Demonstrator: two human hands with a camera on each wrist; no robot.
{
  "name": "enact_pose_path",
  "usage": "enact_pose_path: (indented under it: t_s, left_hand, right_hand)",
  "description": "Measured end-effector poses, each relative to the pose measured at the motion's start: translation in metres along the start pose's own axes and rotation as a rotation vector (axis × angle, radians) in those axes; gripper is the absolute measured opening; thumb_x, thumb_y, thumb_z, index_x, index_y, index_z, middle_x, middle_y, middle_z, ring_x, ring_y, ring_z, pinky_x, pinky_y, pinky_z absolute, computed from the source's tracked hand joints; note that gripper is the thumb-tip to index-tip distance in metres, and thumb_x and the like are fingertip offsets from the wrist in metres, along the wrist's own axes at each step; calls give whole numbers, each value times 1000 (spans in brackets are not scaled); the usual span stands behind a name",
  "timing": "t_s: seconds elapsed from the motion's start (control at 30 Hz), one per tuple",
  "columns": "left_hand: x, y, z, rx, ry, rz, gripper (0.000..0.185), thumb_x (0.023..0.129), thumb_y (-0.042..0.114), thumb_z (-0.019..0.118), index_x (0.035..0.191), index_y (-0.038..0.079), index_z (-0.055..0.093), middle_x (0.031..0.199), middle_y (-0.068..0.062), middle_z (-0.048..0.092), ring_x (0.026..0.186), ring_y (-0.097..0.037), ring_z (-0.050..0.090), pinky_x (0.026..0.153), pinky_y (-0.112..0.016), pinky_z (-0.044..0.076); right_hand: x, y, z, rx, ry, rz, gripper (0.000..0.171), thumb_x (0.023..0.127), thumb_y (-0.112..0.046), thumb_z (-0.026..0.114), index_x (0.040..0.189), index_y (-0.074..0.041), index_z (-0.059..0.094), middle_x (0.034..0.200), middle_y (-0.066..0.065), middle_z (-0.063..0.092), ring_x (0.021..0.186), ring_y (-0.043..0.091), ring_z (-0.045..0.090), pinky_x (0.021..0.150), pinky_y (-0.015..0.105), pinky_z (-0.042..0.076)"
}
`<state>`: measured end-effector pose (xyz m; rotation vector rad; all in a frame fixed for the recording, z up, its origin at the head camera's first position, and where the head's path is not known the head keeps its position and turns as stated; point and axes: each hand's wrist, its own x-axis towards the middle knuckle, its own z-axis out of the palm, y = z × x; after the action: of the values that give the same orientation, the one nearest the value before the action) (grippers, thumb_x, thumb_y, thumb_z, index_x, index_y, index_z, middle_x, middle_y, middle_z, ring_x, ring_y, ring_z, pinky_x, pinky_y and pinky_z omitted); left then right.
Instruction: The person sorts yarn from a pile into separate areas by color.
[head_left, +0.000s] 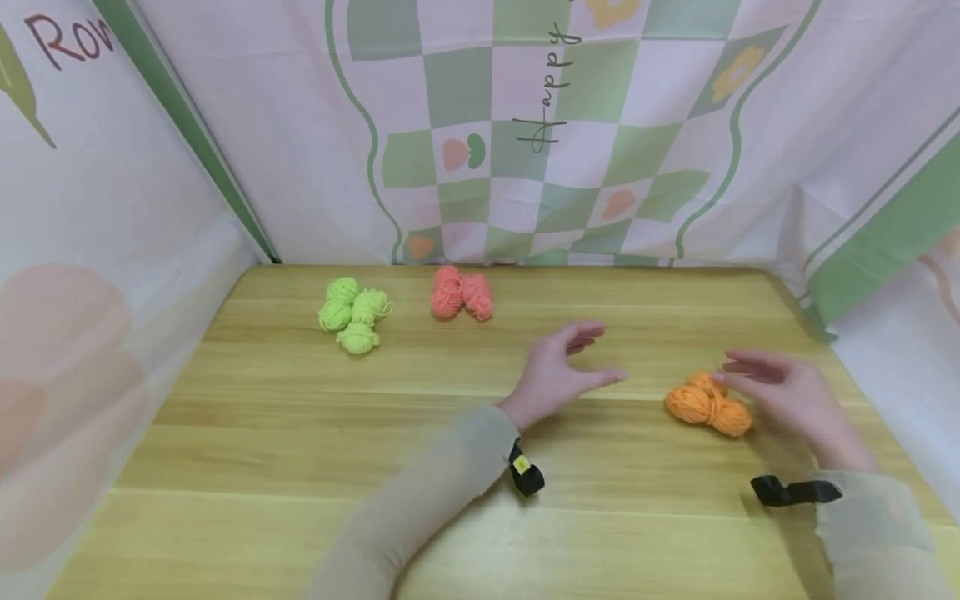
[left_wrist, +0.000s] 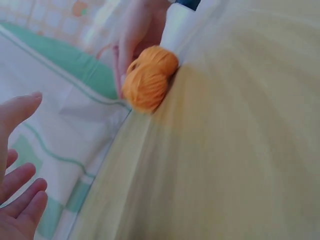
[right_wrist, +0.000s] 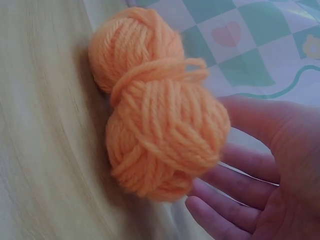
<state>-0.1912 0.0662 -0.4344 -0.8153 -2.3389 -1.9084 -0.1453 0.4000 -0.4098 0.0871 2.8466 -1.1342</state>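
Orange balls of yarn (head_left: 697, 405) lie bunched together on the right half of the wooden table. Just to their right is my right hand (head_left: 795, 400), thumb and fingers apart; in the right wrist view its relaxed fingers (right_wrist: 240, 182) are beside and behind the orange yarn (right_wrist: 167, 135). Whether they touch it I cannot tell. My left hand (head_left: 558, 371) hovers left of the orange yarn, holding nothing, thumb spread away from the fingers. The left wrist view has that hand (left_wrist: 17, 185) at its left edge, well apart from the orange yarn (left_wrist: 147, 87).
Green balls of yarn (head_left: 356, 312) sit in a cluster at the back left of the table (head_left: 300, 467). Two coral-pink balls of yarn (head_left: 450, 293) lie to their right near the back edge. Printed cloth (head_left: 525, 167) hangs behind the table and along its sides.
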Motion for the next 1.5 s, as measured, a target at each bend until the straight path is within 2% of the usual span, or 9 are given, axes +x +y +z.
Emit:
enact_pose_path:
  t_s: [0.23,0.5,0.73,0.83,1.23,1.3,1.37,1.47,1.5]
  left_hand:
    - [-1,7,36,43,-120,-10,71,78,30,92,139,12,60,137,4,62,121,-10,58,101,-16,42]
    - [1,5,72,113,-217,-77,72,78,36,90,141,19,59,138,14,59,119,-3,57,98,-14,42]
    - [5,1,98,148,-215,-155,69,75,34,93,136,23,62,131,17,62,110,3,58,90,-11,45]
    - [8,2,105,194,-214,-146,66,76,35,92,134,23,64,126,18,64,104,7,57,87,-8,43]
    - [12,0,116,364,-159,-145,45,82,34,88,123,27,71,111,22,68,97,11,57,83,-6,41]
    - [12,-1,115,370,-158,-136,43,82,34,88,122,26,72,110,22,68,95,12,57,82,-5,41]
    - [12,-1,114,375,-159,-123,40,83,33,87,119,26,73,107,22,69,92,13,56,81,-5,40]
    - [12,-2,114,367,-160,-100,34,84,32,87,115,25,74,103,22,69,88,15,54,78,-3,40]
    - [12,-2,113,358,-159,-92,32,84,31,87,113,24,74,102,22,69,86,15,54,77,-3,40]
  right_hand:
    - [-1,1,4,13,5,-12,72,94,-40,74,146,2,49,131,15,65,90,-15,56,75,7,42]
    - [-2,3,5,17,-10,-6,71,93,-45,74,144,1,53,128,10,67,91,-16,57,74,7,41]
    - [0,7,9,30,-19,-29,66,95,-43,72,143,1,55,131,20,63,93,-16,56,76,8,44]
    - [1,7,10,30,-19,-28,66,96,-44,71,143,0,55,131,17,64,93,-16,55,75,9,45]
    - [3,10,12,27,-23,-9,64,96,-44,70,141,-1,57,132,11,64,97,-17,49,77,7,43]
    - [4,9,12,16,-42,9,66,97,-46,68,142,0,56,134,17,62,107,-1,58,91,20,47]
    - [4,7,12,14,-63,27,69,97,-48,67,144,1,53,136,22,59,120,21,58,103,41,44]
    - [5,5,11,20,-102,58,74,97,-51,66,146,1,50,141,28,52,135,53,37,103,72,28]
    - [6,5,11,24,-109,63,75,96,-52,66,146,1,50,142,29,50,135,54,35,103,74,26]
